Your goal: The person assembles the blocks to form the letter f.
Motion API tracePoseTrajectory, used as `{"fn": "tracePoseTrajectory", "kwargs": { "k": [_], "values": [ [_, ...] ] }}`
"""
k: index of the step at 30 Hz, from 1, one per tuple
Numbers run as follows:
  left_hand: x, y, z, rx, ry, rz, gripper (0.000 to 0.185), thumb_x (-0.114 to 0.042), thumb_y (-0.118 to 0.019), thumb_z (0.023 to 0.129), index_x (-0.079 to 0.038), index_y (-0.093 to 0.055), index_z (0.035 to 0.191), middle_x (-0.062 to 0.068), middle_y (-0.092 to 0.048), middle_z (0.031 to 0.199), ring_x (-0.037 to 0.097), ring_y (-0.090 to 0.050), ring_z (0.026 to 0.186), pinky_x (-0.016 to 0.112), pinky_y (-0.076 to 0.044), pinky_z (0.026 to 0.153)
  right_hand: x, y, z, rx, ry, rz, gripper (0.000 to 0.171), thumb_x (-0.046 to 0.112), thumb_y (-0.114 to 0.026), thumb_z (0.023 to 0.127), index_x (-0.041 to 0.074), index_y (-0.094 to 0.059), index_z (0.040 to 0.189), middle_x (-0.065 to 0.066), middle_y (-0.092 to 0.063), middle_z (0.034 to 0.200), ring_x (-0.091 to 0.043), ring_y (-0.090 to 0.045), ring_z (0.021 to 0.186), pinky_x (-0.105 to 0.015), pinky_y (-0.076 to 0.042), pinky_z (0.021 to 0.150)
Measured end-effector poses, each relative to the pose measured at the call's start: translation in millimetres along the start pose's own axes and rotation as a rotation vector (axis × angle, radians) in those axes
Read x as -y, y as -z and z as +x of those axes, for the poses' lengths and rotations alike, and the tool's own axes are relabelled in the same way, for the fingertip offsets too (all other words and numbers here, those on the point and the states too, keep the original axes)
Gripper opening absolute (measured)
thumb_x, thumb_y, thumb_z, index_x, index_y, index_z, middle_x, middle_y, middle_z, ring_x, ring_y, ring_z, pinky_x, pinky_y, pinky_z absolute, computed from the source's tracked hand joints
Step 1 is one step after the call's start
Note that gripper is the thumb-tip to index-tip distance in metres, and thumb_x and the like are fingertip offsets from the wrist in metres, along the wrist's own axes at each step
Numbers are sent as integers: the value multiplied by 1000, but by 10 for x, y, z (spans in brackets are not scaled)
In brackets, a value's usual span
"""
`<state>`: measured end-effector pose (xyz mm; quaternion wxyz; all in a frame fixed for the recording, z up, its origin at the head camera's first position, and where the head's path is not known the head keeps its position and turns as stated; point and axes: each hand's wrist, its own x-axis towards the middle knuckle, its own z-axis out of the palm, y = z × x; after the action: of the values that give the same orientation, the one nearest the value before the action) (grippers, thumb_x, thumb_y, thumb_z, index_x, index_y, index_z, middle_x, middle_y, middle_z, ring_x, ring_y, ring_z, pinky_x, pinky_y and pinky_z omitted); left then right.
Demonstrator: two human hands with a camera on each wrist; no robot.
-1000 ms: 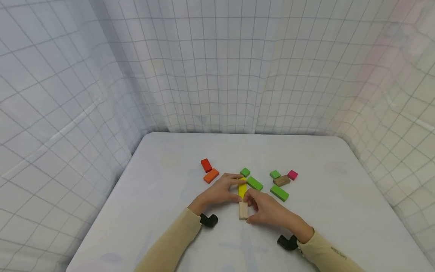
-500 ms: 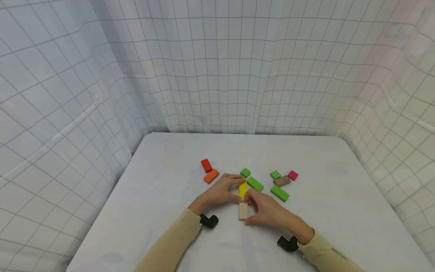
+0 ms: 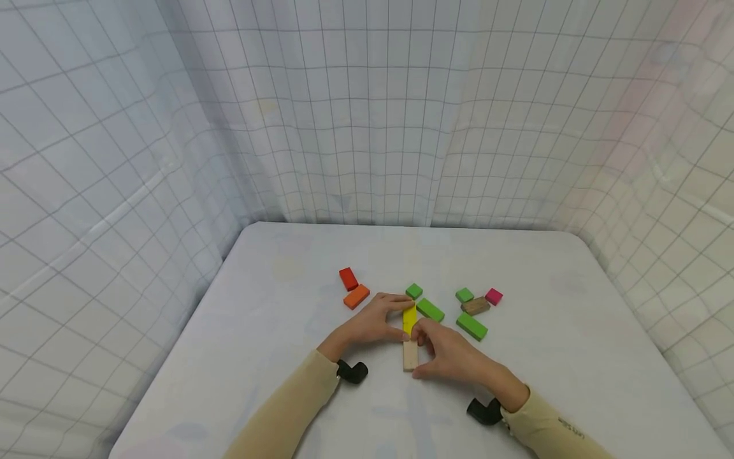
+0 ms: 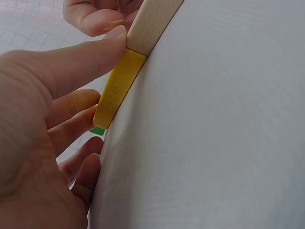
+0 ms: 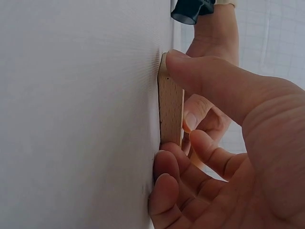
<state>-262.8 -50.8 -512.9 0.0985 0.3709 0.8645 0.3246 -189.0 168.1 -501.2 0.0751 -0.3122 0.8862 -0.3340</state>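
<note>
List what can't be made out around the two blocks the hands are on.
- Head view: the seam between the yellow block and plain wood block is covered by the fingers of the left hand and right hand.
- Left wrist view: the green block is almost wholly hidden behind fingers.
- Right wrist view: the yellow block is hidden by fingers.

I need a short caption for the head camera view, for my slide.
Left hand grips a yellow block and right hand a natural wood block, joined end to end on a white table.

Yellow block (image 3: 409,319) partly covered by left hand (image 3: 369,325) fingers; natural wood block (image 3: 410,356) cut off at 12 o'clock in left wrist view.
</note>
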Motion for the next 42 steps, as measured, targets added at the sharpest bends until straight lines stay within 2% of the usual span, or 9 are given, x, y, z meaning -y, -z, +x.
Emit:
{"fn": "tracePoseTrajectory", "kwargs": {
  "k": [4,10,15,22,27,31,33,37,42],
  "values": [
    [7,9,5,-10,-9,-7,70,-45,-67,78,-22,-40,138,-10,-34,141,13,-26,125,39,-33,97,-4,0,11,-7,-10,-3,60,42,-80,65,20,-45,109,3,-52,93,-12,-48,71,-23,-42,59],
    [35,-27,-9,-2,17,-24,71,-48,-67,77,-26,-40,138,-16,-33,140,11,-26,125,39,-33,97,16,25,10,36,-32,22,61,44,-79,64,21,-46,109,2,-53,93,-15,-50,74,-23,-43,61],
    [33,-48,-23,-6,28,-18,72,-46,-69,76,-26,-39,139,-16,-32,141,11,-25,124,39,-33,97,29,114,-15,42,-52,35,53,43,-75,71,20,-48,110,2,-54,96,-15,-52,80,-25,-45,67],
    [14,-39,-36,-7,47,-14,72,-44,-69,77,-25,-39,139,-13,-31,142,12,-25,124,39,-33,97,6,304,-66,-54,-81,63,45,35,-69,80,16,-52,116,1,-54,109,-18,-53,91,-35,-47,76],
    [5,-25,-9,11,43,3,72,-47,-68,77,-25,-38,139,-12,-30,143,13,-24,125,39,-33,97,-104,422,-104,-178,-86,-5,39,32,-69,81,19,-57,115,3,-58,106,-18,-54,92,-35,-48,74],
    [3,-26,-6,17,48,14,72,-47,-67,77,-26,-38,139,-12,-29,143,14,-24,126,39,-33,97,-213,551,-149,-276,-74,-41,32,25,-69,81,25,-58,111,5,-58,106,-18,-56,92,-37,-49,74],
    [7,-30,-15,20,49,15,72,-47,-67,77,-26,-38,140,-11,-30,143,14,-23,127,39,-33,97,-276,606,-179,-310,-77,-51,33,23,-70,81,29,-57,111,8,-56,107,-16,-58,91,-34,-50,74],
    [9,-39,-24,30,48,10,73,-49,-66,77,-26,-37,140,-8,-29,144,14,-23,127,39,-32,98,-408,707,-263,-337,-82,-51,35,19,-67,83,26,-56,115,6,-56,109,-12,-60,90,-30,-49,69],
    [5,-35,-20,16,45,0,73,-52,-66,76,-28,-37,139,-8,-29,144,14,-22,128,40,-33,97,-551,793,-329,-345,-97,-56,37,19,-65,85,18,-55,121,0,-59,111,-15,-59,92,-34,-46,68]
  ]
}}
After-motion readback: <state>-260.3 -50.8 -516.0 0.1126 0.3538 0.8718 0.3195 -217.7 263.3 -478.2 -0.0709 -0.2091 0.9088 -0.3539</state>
